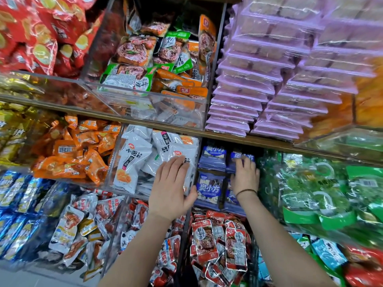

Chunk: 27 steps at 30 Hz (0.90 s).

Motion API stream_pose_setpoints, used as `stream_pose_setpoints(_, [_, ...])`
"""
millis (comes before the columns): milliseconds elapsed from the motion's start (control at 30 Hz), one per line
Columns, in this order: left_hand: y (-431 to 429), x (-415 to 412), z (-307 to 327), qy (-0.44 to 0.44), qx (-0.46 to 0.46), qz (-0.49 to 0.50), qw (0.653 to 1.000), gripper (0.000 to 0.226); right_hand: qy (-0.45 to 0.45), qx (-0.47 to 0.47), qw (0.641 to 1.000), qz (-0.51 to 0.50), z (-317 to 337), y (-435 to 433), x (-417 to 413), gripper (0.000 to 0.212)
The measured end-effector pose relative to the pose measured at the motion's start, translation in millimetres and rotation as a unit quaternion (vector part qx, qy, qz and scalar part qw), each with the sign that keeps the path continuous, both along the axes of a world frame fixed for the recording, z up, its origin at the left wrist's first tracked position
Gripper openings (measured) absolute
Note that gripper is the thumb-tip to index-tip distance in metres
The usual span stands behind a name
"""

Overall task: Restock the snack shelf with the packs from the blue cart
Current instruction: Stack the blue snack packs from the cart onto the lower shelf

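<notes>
Glossy plastic film wraps the white packs [132, 160], clear smooth acrylic forms the bins [161, 112], wood-look shelf edge [248, 139].

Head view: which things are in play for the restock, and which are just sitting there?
In play: left hand, flat against white packs; right hand, gripping blue packs.
Just sitting: orange packs, purple trays, green bags, lower red packs.
</notes>
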<state>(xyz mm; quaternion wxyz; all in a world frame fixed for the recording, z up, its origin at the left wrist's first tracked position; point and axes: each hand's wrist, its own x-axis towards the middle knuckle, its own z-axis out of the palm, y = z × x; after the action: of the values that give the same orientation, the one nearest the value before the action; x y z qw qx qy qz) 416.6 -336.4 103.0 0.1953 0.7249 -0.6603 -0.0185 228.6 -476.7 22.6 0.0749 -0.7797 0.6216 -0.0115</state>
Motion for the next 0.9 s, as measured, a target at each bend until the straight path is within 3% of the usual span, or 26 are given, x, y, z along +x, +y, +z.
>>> stream_pose_setpoints(233, [-0.8,0.7,-4.5,-0.002,-0.004,-0.001,1.0,0.051,-0.01,-0.004,0.999,-0.052,5.1,-13.8,-3.5,0.052])
stream_pose_setpoints(633, [0.1,-0.2,-0.7,0.01,0.007,0.001,1.0,0.052,0.043,0.038,0.998,0.007,13.9,-14.7,-8.2,0.061])
stream_pose_setpoints(800, [-0.8,0.8,-4.4,0.004,-0.01,0.0,1.0,0.051,0.079,0.004,0.997,0.004,8.3,-18.6,-5.2,0.061])
stream_pose_setpoints(900, [-1.3,1.5,-7.3,-0.001,-0.019,-0.002,1.0,0.051,0.076,-0.02,0.997,-0.017,3.6,-28.9,0.1,0.05])
